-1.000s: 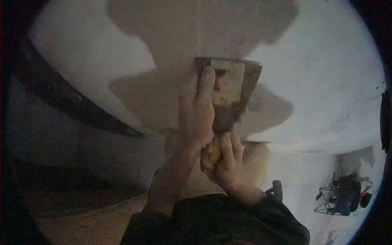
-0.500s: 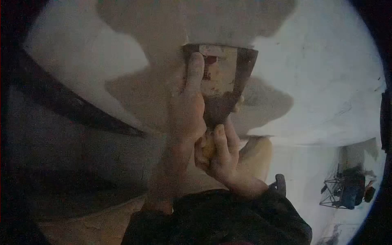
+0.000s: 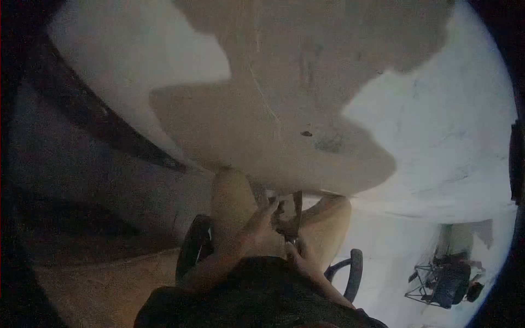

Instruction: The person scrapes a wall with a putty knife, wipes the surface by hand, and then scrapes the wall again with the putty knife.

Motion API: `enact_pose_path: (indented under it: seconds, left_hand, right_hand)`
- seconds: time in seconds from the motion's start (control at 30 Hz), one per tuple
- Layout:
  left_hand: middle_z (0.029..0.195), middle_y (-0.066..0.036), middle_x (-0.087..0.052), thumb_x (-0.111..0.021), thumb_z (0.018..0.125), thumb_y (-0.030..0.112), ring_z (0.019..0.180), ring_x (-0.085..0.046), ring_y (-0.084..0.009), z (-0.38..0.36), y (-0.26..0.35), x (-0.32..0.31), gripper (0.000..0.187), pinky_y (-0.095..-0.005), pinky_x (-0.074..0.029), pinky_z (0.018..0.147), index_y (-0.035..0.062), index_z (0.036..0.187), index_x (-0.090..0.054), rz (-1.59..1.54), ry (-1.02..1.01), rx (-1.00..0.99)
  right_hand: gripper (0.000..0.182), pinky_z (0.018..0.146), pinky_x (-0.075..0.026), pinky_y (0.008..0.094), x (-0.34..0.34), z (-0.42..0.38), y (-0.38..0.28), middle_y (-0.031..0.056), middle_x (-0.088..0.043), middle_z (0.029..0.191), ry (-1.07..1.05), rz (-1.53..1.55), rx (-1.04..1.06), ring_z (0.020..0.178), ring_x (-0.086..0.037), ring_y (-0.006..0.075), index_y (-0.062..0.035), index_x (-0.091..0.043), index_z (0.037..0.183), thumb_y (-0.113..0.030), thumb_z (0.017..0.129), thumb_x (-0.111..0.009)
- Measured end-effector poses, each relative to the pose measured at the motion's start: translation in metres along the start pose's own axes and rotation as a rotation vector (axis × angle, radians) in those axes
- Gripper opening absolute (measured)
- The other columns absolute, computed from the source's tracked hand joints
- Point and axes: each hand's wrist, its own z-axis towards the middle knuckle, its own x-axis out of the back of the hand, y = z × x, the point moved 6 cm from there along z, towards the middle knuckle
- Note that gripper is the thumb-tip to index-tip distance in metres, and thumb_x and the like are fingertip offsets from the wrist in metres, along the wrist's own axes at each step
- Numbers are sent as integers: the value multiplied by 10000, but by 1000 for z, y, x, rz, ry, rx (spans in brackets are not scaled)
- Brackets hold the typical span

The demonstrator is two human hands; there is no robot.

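A wide-bladed putty knife (image 3: 290,209) is down between my knees, its blade pointing away from me and smeared with pale material. My left hand (image 3: 264,220) is closed at the left edge of the blade, thumb lying along it. Lower down, my right hand (image 3: 298,256) wraps round the handle, which is mostly hidden by the fingers. Beyond the knife, a white wall (image 3: 437,109) carries a large grey-beige patch (image 3: 262,126) with a small dark spot (image 3: 306,133) in it.
My knees (image 3: 232,199) are close to the wall's lower edge. Black chair armrests (image 3: 355,273) flank me on both sides. A dark object with a thin metal frame (image 3: 451,281) stands at the right. A dark band (image 3: 104,112) runs diagonally across the left.
Both hands have drawn the putty knife down and back from in front of the wall patch to between the knees. The view now takes in both armrests and more of the patch.
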Motion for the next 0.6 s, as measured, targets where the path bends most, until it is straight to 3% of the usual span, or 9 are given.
enact_pose_path:
  seconds: [0.1, 0.17, 0.23, 0.3, 0.4, 0.43, 0.47, 0.5, 0.6]
  left_hand:
    - [1082, -75, -556, -445, 955, 387, 989, -545, -223, 2, 15, -29, 425, -401, -453, 889, 42, 1202, -472, -127, -23, -54]
    - [1106, -111, -544, -423, 966, 353, 1018, -534, -242, -18, 66, -62, 406, -415, -427, 917, 22, 1198, -466, 47, -45, -255]
    - [1120, -144, -541, -417, 970, 319, 1000, -549, -257, -6, 84, -68, 395, -418, -438, 899, -2, 1199, -454, -166, -111, -408]
    - [1112, -145, -540, -468, 949, 352, 1001, -546, -257, -11, 112, -75, 471, -389, -448, 875, -24, 1227, -413, 302, -14, -772]
    - [1066, -148, -566, -428, 960, 360, 898, -590, -261, -27, 144, -99, 453, -360, -500, 772, -24, 1200, -441, 100, -84, -685]
    - [1045, -149, -579, -395, 971, 355, 846, -614, -264, -27, 149, -105, 434, -353, -524, 727, -19, 1180, -465, -118, -139, -547]
    - [1038, -148, -583, -381, 972, 368, 852, -614, -264, -21, 154, -102, 444, -355, -524, 732, -15, 1179, -468, 75, -85, -670]
    - [1031, -148, -587, -367, 973, 381, 858, -615, -264, -16, 158, -101, 455, -356, -525, 737, -12, 1177, -472, 272, -30, -790]
    - [1034, -149, -595, -338, 971, 424, 881, -620, -266, -8, 156, -102, 492, -363, -526, 773, -1, 1176, -476, 59, -145, -685]
  right_hand:
    - [482, 681, -463, 336, 8, 3, -16, 104, -567, 910, 133, 315, 163, 743, -543, 211, -17, -328, 1343, -283, 960, -451]
    - [479, 653, -448, 299, 22, -7, -74, 85, -548, 918, 160, 423, 260, 735, -525, 173, -11, -319, 1343, -277, 961, -430]
    - [472, 646, -445, 292, 32, -3, -106, 87, -533, 950, 168, 447, 348, 762, -520, 155, -8, -307, 1349, -259, 962, -408]
    - [462, 657, -459, 318, 37, 8, -113, 112, -522, 1000, 184, 423, 455, 821, -530, 160, -12, -292, 1360, -231, 965, -386]
    - [457, 619, -468, 318, 44, 12, -138, 129, -526, 981, 187, 488, 511, 780, -547, 156, -12, -284, 1358, -230, 969, -386]
    - [462, 583, -462, 299, 53, 12, -154, 114, -526, 927, 355, 234, 684, 722, -539, 145, -21, -277, 1361, -244, 971, -385]
    - [467, 546, -456, 279, 58, 11, -168, 98, -525, 873, 518, -31, 847, 663, -531, 133, -30, -269, 1364, -258, 973, -384]
    - [472, 513, -447, 259, 58, 13, -169, 89, -528, 840, 505, 1, 862, 616, -523, 127, -43, -262, 1369, -270, 974, -386]
    - [484, 452, -426, 220, 59, 24, -167, 78, -535, 795, 306, 359, 737, 533, -506, 120, -70, -247, 1379, -294, 975, -392]
